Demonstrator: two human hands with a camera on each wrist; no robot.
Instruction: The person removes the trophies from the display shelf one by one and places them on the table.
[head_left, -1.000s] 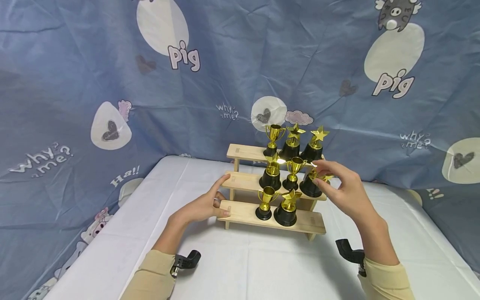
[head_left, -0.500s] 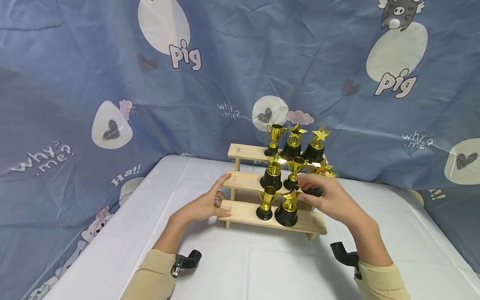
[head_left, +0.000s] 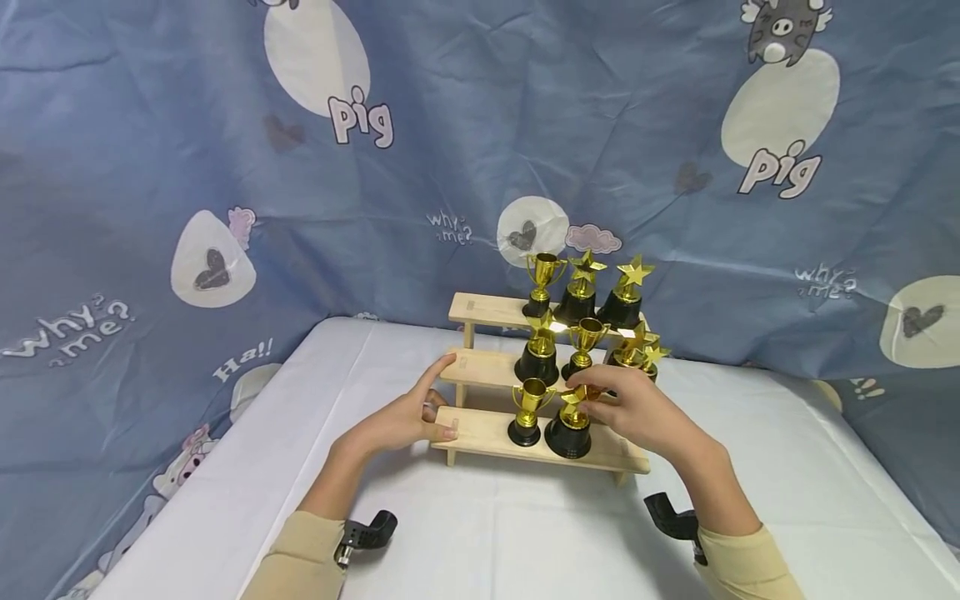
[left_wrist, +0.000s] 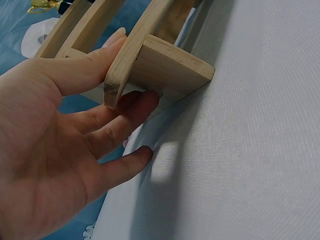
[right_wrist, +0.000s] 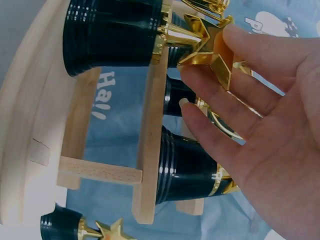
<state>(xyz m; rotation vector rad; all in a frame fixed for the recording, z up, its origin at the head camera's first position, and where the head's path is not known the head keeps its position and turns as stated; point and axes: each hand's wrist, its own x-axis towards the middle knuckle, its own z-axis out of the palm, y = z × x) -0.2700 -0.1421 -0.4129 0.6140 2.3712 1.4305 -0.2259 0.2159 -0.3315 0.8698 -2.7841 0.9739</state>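
A three-tier wooden display rack point(head_left: 480, 427) bears small gold trophies on black bases. My left hand point(head_left: 397, 423) grips its left end; in the left wrist view the thumb lies over the end of a shelf board point(left_wrist: 117, 82) and fingers reach beneath. On the bottom tier, my right hand point(head_left: 637, 410) pinches the gold star of a star trophy point(head_left: 567, 439) between thumb and fingers. That trophy's black base point(right_wrist: 112, 37) stands upright on the board. Just left of it is a cup trophy point(head_left: 529, 398).
The middle tier holds a star trophy point(head_left: 537, 365), a cup trophy point(head_left: 588, 333) and, partly behind my right hand, more gold stars point(head_left: 651, 352). A cup trophy point(head_left: 543, 273) and two star trophies line the top. White cloth point(head_left: 480, 533) covers the table before a blue printed curtain point(head_left: 420, 167).
My right hand has moved left and down, from the right-hand star trophy on the middle tier to the star trophy on the bottom tier. My left hand has stayed on the rack.
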